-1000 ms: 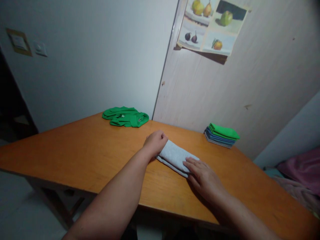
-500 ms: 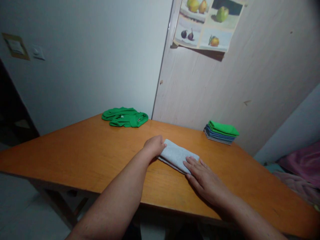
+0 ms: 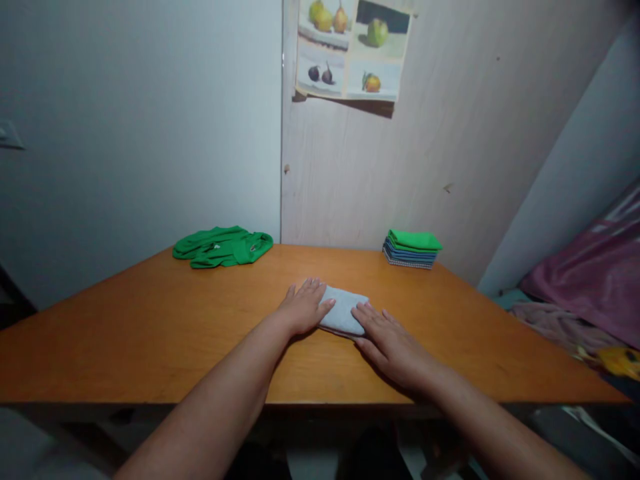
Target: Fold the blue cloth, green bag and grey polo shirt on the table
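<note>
A folded light grey cloth (image 3: 343,311) lies flat near the middle of the wooden table (image 3: 210,347). Over its left end rests my left hand (image 3: 304,308), fingers stretched out and the thumb lying on top of the fabric. My right hand (image 3: 387,341) presses on the right end, its fingers also extended and touching the cloth. Both hands are open, and neither grips anything. Parts of the cloth's two ends are hidden under the fingers.
Crumpled green clothing (image 3: 225,247) lies at the table's back left. Toward the back right stands a neat stack of folded cloths (image 3: 413,249), bright green on top. A fruit picture sheet (image 3: 353,50) hangs above. Pinkish fabric (image 3: 590,267) sits beyond the right edge.
My left hand has let go of the cloth's left edge and now lies flat on that end. My right hand stays on the right end. The view has swung right.
</note>
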`<control>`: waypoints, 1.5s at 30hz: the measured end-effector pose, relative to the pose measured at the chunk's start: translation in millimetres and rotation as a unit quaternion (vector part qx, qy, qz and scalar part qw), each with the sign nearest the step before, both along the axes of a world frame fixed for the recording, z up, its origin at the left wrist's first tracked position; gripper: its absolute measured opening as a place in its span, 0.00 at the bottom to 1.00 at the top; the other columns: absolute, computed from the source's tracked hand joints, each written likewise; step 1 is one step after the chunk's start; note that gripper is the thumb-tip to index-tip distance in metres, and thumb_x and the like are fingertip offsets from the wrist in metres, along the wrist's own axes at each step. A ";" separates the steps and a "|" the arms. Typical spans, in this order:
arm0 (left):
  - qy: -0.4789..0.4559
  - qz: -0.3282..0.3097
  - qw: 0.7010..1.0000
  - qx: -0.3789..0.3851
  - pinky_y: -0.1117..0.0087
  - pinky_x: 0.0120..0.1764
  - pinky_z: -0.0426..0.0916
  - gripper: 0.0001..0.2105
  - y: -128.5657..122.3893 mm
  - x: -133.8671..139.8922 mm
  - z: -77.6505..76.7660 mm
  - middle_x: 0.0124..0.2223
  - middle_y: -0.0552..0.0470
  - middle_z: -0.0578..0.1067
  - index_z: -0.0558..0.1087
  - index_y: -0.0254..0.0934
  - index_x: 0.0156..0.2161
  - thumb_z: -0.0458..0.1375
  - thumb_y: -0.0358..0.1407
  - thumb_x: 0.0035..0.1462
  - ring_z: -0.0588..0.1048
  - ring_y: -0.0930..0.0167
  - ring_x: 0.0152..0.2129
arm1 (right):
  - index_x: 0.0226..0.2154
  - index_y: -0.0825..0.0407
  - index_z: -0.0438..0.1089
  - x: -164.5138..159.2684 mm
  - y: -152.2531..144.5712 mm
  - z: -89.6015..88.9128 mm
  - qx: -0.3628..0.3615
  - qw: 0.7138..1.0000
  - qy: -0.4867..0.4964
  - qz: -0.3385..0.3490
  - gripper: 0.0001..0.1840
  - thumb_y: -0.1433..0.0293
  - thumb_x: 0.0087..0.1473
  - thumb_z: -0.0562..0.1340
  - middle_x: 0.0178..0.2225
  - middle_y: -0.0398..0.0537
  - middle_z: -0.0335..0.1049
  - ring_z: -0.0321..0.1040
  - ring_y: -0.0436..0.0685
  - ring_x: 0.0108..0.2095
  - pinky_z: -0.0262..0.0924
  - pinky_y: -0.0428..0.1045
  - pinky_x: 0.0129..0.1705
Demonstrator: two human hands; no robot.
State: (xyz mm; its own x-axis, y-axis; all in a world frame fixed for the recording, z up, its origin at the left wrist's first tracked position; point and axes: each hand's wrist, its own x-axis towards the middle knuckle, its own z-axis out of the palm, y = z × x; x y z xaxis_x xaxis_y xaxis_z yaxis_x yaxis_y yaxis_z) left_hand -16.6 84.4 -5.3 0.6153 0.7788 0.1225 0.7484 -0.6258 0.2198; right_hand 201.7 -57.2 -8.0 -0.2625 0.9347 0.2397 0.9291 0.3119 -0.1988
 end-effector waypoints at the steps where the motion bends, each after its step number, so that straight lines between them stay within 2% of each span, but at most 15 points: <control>1: 0.008 0.002 1.000 -0.008 0.41 0.66 0.41 0.36 0.6 -1.8 -0.8 0.74 0.44 0.46 0.51 0.37 0.72 0.34 0.58 0.68 0.43 0.58 0.71 | 0.71 0.48 0.50 4.6 -3.3 -1.7 0.000 1.000 0.010 -0.006 0.35 0.58 0.66 0.53 0.72 0.52 0.46 0.41 0.61 0.71 0.40 0.64 0.71; 5: 0.032 0.010 0.999 -0.025 0.39 0.65 0.40 0.37 2.7 -5.7 3.1 0.74 0.46 0.42 0.48 0.38 0.72 0.32 0.58 0.67 0.39 0.59 0.71 | 0.70 0.49 0.52 26.3 -14.3 -9.3 -0.011 0.999 0.041 -0.032 0.34 0.57 0.65 0.53 0.71 0.54 0.49 0.46 0.62 0.70 0.43 0.64 0.70; 8: 0.060 0.018 0.998 -0.020 0.37 0.65 0.39 0.36 2.5 -2.2 13.3 0.74 0.43 0.44 0.50 0.38 0.72 0.34 0.57 0.68 0.42 0.58 0.71 | 0.67 0.50 0.59 41.5 -18.1 -13.1 -0.028 0.997 0.046 -0.045 0.31 0.57 0.66 0.53 0.69 0.56 0.53 0.48 0.63 0.70 0.44 0.65 0.69; 13: 0.047 0.035 0.997 0.053 0.41 0.66 0.39 0.33 -5.2 19.3 29.7 0.73 0.40 0.49 0.54 0.35 0.70 0.36 0.53 0.69 0.45 0.57 0.71 | 0.66 0.48 0.62 55.6 -11.9 -14.0 -0.041 0.997 0.051 -0.040 0.29 0.56 0.66 0.53 0.69 0.57 0.53 0.48 0.65 0.70 0.46 0.66 0.68; 15: 0.040 0.032 0.997 0.062 0.43 0.66 0.41 0.34 -9.1 27.5 26.8 0.73 0.40 0.48 0.53 0.35 0.71 0.35 0.54 0.69 0.44 0.58 0.71 | 0.65 0.46 0.63 57.4 -5.7 -13.3 -0.038 0.997 0.057 -0.029 0.28 0.57 0.66 0.53 0.69 0.56 0.53 0.48 0.65 0.70 0.46 0.66 0.68; 20: 0.061 0.020 0.997 0.041 0.49 0.67 0.42 0.37 -12.7 28.8 3.2 0.73 0.40 0.47 0.49 0.33 0.72 0.34 0.56 0.68 0.45 0.59 0.71 | 0.66 0.44 0.61 60.7 12.3 -13.2 -0.033 0.998 0.059 -0.012 0.28 0.58 0.66 0.54 0.70 0.55 0.50 0.45 0.66 0.70 0.44 0.66 0.68; 23: 0.063 0.020 0.997 0.043 0.49 0.67 0.42 0.37 -11.3 24.1 -3.8 0.73 0.41 0.47 0.48 0.32 0.72 0.32 0.56 0.68 0.44 0.60 0.71 | 0.64 0.49 0.64 63.2 24.6 -10.2 -0.022 0.998 0.065 -0.007 0.27 0.60 0.65 0.54 0.68 0.57 0.55 0.50 0.65 0.69 0.48 0.62 0.67; 28: 0.062 0.023 0.997 0.046 0.49 0.68 0.40 0.38 -10.5 22.8 -3.8 0.73 0.41 0.47 0.47 0.31 0.72 0.33 0.56 0.68 0.45 0.61 0.71 | 0.53 0.53 0.73 58.8 49.6 6.9 0.001 0.996 0.083 -0.019 0.21 0.61 0.62 0.58 0.53 0.57 0.73 0.69 0.61 0.53 0.61 0.53 0.54; 31: 0.062 0.024 0.996 0.052 0.50 0.68 0.40 0.38 -11.9 23.4 -3.3 0.73 0.41 0.48 0.48 0.31 0.72 0.33 0.56 0.68 0.45 0.61 0.71 | 0.44 0.51 0.75 49.7 64.6 15.4 -0.011 0.998 0.059 -0.013 0.17 0.58 0.60 0.61 0.44 0.53 0.76 0.70 0.60 0.46 0.60 0.50 0.46; 33: 0.064 0.026 0.996 0.052 0.50 0.68 0.39 0.38 -13.5 23.6 -2.8 0.73 0.41 0.48 0.48 0.31 0.72 0.33 0.56 0.68 0.45 0.61 0.71 | 0.40 0.51 0.75 43.4 73.3 17.4 -0.009 0.999 0.042 -0.010 0.13 0.60 0.60 0.60 0.40 0.52 0.76 0.70 0.59 0.43 0.59 0.50 0.44; 36: 0.064 0.027 0.996 0.050 0.51 0.68 0.39 0.38 -16.3 23.9 -1.8 0.73 0.41 0.48 0.48 0.31 0.72 0.33 0.57 0.68 0.45 0.61 0.71 | 0.43 0.49 0.75 37.4 83.4 16.1 0.003 0.999 0.033 -0.004 0.12 0.65 0.59 0.59 0.41 0.50 0.76 0.70 0.59 0.44 0.57 0.49 0.43; 39: 0.061 0.026 0.996 0.056 0.51 0.68 0.40 0.38 -18.4 24.1 -1.2 0.73 0.41 0.49 0.48 0.32 0.72 0.35 0.57 0.68 0.46 0.61 0.71 | 0.44 0.49 0.73 34.5 89.2 13.0 0.001 1.000 0.028 -0.002 0.13 0.65 0.58 0.60 0.42 0.50 0.77 0.70 0.59 0.44 0.57 0.48 0.42; 45: 0.065 0.017 0.995 0.068 0.50 0.68 0.40 0.40 -19.7 23.1 -1.6 0.73 0.40 0.48 0.48 0.33 0.72 0.41 0.59 0.65 0.47 0.58 0.71 | 0.41 0.50 0.70 23.8 88.8 7.7 0.040 0.997 -0.007 -0.064 0.11 0.66 0.62 0.54 0.42 0.53 0.76 0.70 0.60 0.43 0.55 0.50 0.39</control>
State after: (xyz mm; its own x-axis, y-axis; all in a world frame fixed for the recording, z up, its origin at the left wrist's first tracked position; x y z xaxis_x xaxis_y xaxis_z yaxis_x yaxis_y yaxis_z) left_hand 6.5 64.7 -6.9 0.6064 0.7810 0.1493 0.7860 -0.6172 0.0358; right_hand 225.6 31.6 -0.3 -0.1468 0.9389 0.3112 0.9648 0.2052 -0.1642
